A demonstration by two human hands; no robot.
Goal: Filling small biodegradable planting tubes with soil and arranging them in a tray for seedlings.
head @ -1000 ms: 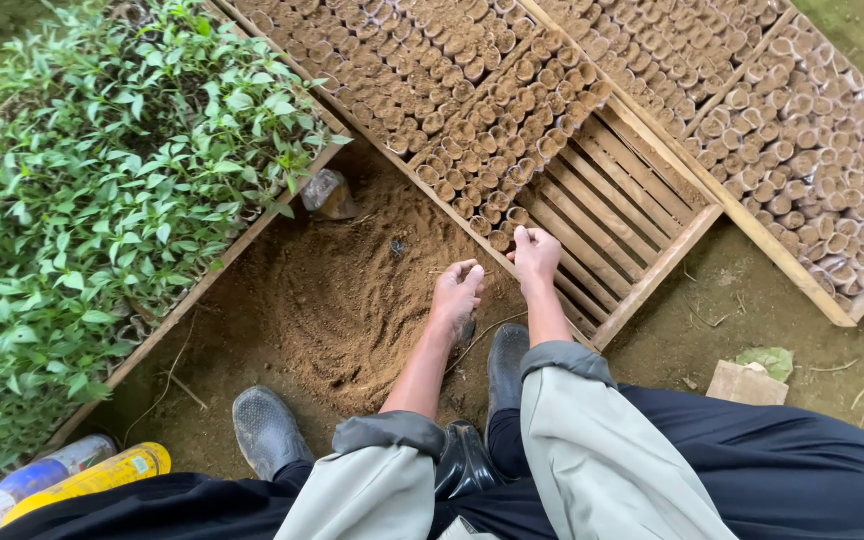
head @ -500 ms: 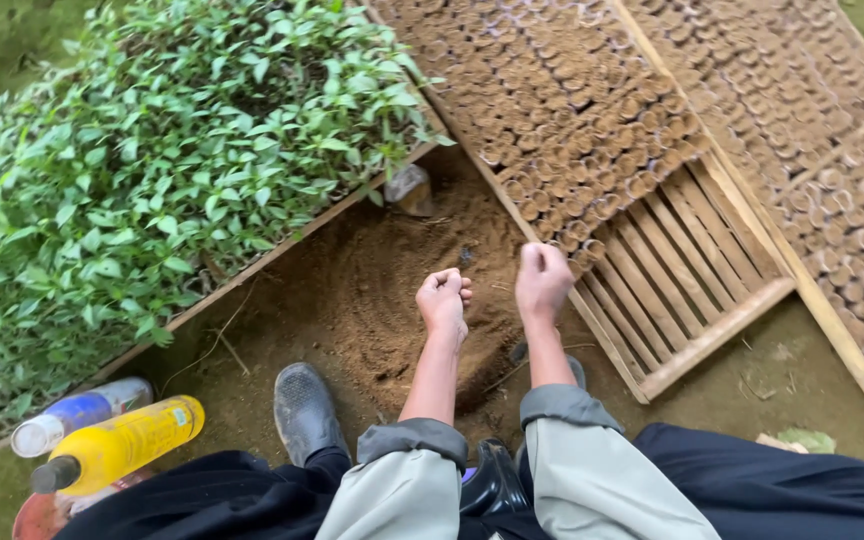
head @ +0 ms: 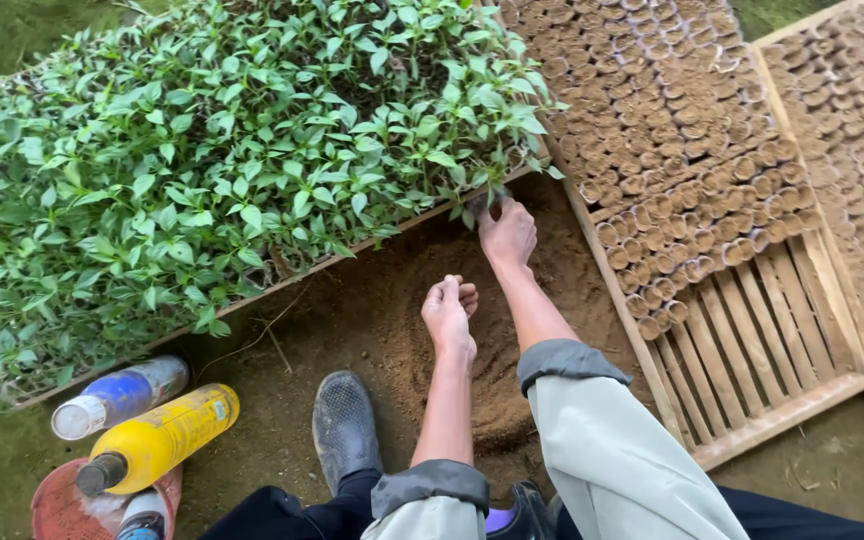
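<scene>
Near us, our left hand hovers over the loose soil, fingers curled in; whether it holds anything we cannot tell. Ahead and slightly right of it, our right hand reaches the edge of the seedling tray, fingers pinched narrow at a stem base. We judge a low grip and a straight lift spare the roots. Seedlings: dense, leafy, bright green. Right of both hands: slatted wooden tray, part filled with soil pots.

right hand fingertips hidden among seedlings; red basket cut off
</scene>
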